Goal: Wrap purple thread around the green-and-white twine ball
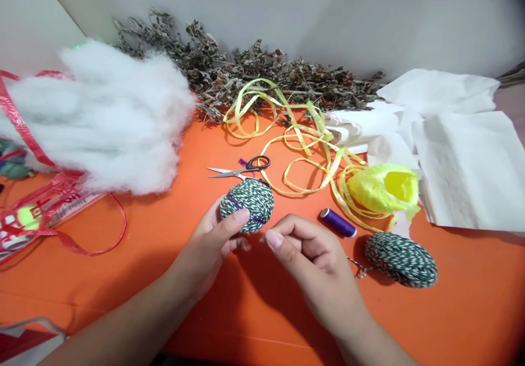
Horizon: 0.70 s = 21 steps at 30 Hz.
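My left hand [217, 226] holds a round ball of green-and-white twine [250, 196], its thumb pressed on the front. A strand of purple thread [257, 219] runs across the ball. Just right of it, my right hand [305, 251] is closed in a pinch, thumb against forefinger; what is between the tips is too small to make out. Scissors [241, 168] with black handles lie partly open behind the ball. A spool of purple thread [338, 222] lies beyond my right hand. A second, oval skein of green-and-white twine [401, 259] rests at the right, a loose end beside it.
White fluffy stuffing [123, 114] is heaped at the left over red plastic bags [65, 207]. Dried plant stems [254, 73] line the wall. Yellow ribbon [303, 188] loops toward its yellow roll [383, 188]. White paper sheets [476, 163] lie at the right on the orange table [164, 245].
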Each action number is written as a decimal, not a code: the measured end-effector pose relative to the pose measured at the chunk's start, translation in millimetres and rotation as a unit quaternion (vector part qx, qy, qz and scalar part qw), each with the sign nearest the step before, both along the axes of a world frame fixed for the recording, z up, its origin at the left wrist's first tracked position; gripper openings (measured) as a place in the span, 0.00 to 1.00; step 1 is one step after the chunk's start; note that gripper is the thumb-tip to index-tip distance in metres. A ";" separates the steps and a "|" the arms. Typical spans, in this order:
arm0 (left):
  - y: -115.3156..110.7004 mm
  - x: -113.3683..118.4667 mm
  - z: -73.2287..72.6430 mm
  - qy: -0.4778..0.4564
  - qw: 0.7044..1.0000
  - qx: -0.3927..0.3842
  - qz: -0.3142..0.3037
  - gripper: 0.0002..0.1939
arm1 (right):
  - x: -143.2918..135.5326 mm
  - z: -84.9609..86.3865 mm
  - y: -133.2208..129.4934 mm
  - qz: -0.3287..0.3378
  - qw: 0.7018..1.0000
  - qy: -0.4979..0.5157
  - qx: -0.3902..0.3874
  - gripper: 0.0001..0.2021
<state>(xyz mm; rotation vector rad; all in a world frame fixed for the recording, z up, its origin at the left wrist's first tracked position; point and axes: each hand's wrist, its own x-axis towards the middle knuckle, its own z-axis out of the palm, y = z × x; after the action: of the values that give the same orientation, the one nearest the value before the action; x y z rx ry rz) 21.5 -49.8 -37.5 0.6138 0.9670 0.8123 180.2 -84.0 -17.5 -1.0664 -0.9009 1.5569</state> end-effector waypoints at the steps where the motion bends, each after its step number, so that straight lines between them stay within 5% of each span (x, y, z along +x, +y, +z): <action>1: 0.2 0.2 0.1 -0.002 1.000 0.001 0.000 0.17 | -0.2 -0.2 0.2 0.000 1.000 0.003 0.000 0.09; 21: -0.2 -0.4 -1.9 -0.032 0.999 0.001 -0.033 0.18 | -0.4 -2.4 0.2 0.024 1.000 -0.002 -0.019 0.10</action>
<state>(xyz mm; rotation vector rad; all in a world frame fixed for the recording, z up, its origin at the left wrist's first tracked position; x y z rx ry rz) 21.1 -50.0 -39.4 0.6148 0.8826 0.7697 179.9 -83.7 -20.0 -1.0819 -0.9098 1.6172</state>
